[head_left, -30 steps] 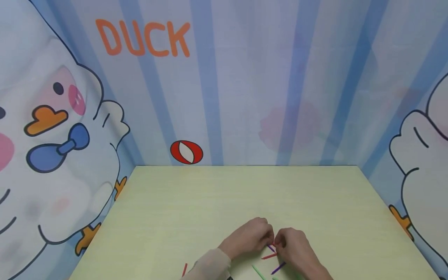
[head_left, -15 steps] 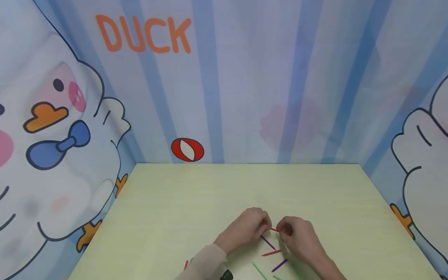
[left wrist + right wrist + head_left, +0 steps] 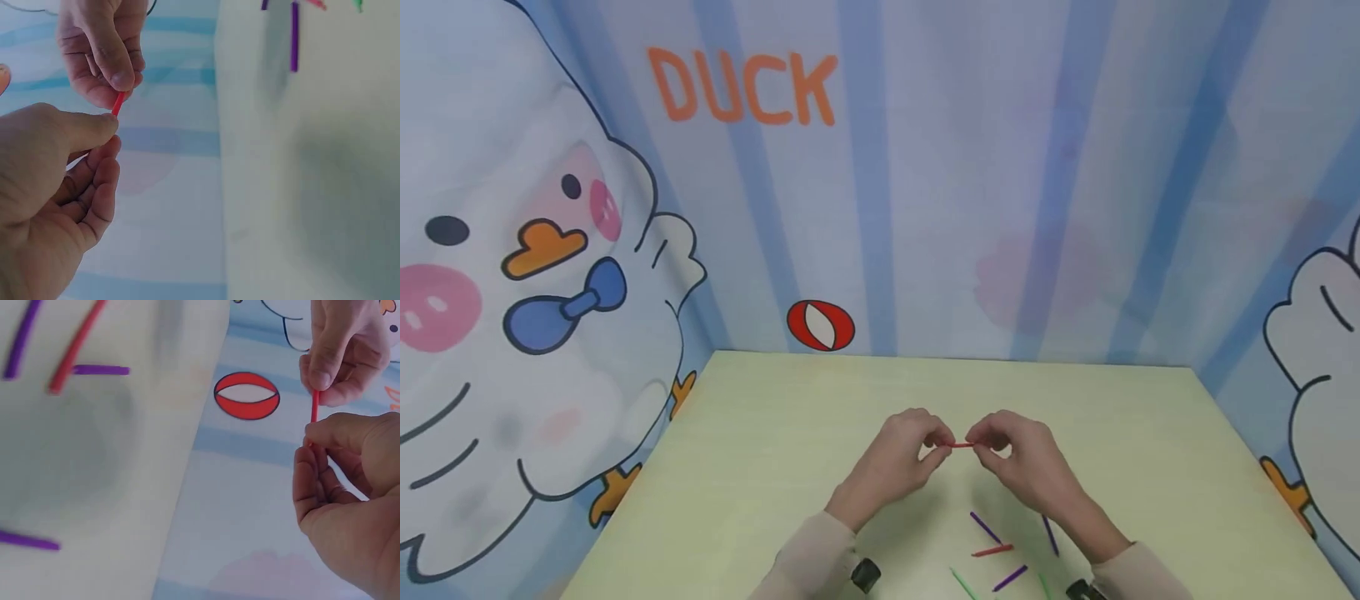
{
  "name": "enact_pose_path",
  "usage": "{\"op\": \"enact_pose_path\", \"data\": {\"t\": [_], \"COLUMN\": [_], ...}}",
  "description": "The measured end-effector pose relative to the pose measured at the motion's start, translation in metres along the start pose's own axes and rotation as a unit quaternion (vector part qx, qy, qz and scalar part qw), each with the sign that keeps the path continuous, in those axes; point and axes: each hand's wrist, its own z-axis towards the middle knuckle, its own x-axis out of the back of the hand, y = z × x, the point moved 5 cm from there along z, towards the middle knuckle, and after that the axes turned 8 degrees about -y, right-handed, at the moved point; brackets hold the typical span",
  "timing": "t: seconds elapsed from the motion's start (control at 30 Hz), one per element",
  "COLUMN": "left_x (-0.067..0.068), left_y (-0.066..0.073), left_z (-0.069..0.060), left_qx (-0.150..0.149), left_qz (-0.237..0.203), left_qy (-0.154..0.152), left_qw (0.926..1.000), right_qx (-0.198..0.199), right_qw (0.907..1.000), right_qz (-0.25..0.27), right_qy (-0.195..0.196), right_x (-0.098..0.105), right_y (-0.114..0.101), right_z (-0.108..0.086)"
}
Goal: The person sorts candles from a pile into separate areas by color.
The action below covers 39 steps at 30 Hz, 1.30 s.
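Both hands hold one short red stick [image 3: 962, 445] level above the table, each pinching an end between thumb and fingers. The left hand [image 3: 901, 457] is on its left end, the right hand [image 3: 1026, 457] on its right end. In the left wrist view the red stick [image 3: 118, 103] shows between the left hand [image 3: 69, 169] and the right hand [image 3: 106, 50]. In the right wrist view the red stick [image 3: 315, 406] spans from the right hand [image 3: 350, 481] to the left hand [image 3: 344, 350]. The fingers cover both its ends.
On the table [image 3: 820, 400] below the hands lie a red stick [image 3: 992, 551], purple sticks [image 3: 985, 527] [image 3: 1011, 577] [image 3: 1050, 536] and green sticks [image 3: 962, 582]. A printed curtain [image 3: 955, 167] stands behind the table.
Both hands have risen from near the table sticks, carrying the red stick up and away from the person. More of the purple stick near the right forearm shows.
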Motion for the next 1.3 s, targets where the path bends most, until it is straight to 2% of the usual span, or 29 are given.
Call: {"op": "enact_pose_path", "data": {"t": [0.1,0.23,0.33,0.47,0.6,0.8,0.93,1.03,1.17,1.3], "left_x": [0.019,0.038,0.047,0.053,0.050,0.035,0.021,0.009,0.000,-0.005], "left_y": [-0.005,-0.013,-0.020,-0.031,-0.040,-0.050,-0.056,-0.059,-0.063,-0.067], "left_z": [-0.014,-0.037,-0.057,-0.084,-0.108,-0.146,-0.169,-0.183,-0.199,-0.212], "left_qx": [0.022,0.062,0.094,0.144,0.195,0.261,0.309,0.333,0.365,0.411], "left_qz": [0.010,0.019,0.024,0.032,0.026,-0.014,-0.049,-0.065,-0.053,-0.055], "left_qy": [0.054,0.114,0.142,0.160,0.154,0.128,0.115,0.104,0.091,0.073], "left_qw": [0.9983,0.9914,0.9852,0.9761,0.9683,0.9567,0.9430,0.9350,0.9251,0.9070], "right_qx": [0.037,0.090,0.127,0.154,0.163,0.156,0.148,0.161,0.197,0.210], "right_qw": [0.9991,0.9945,0.9884,0.9792,0.9704,0.9538,0.9369,0.9252,0.9104,0.8994], "right_qz": [0.016,0.038,0.054,0.077,0.095,0.131,0.140,0.124,0.107,0.107], "right_qy": [-0.012,-0.037,-0.063,-0.108,-0.150,-0.221,-0.284,-0.320,-0.348,-0.368], "right_x": [-0.007,-0.025,-0.042,-0.068,-0.095,-0.135,-0.160,-0.176,-0.195,-0.210], "right_y": [-0.011,-0.027,-0.040,-0.055,-0.063,-0.072,-0.079,-0.084,-0.089,-0.094], "right_z": [0.017,0.041,0.055,0.066,0.070,0.068,0.066,0.062,0.056,0.054]}}
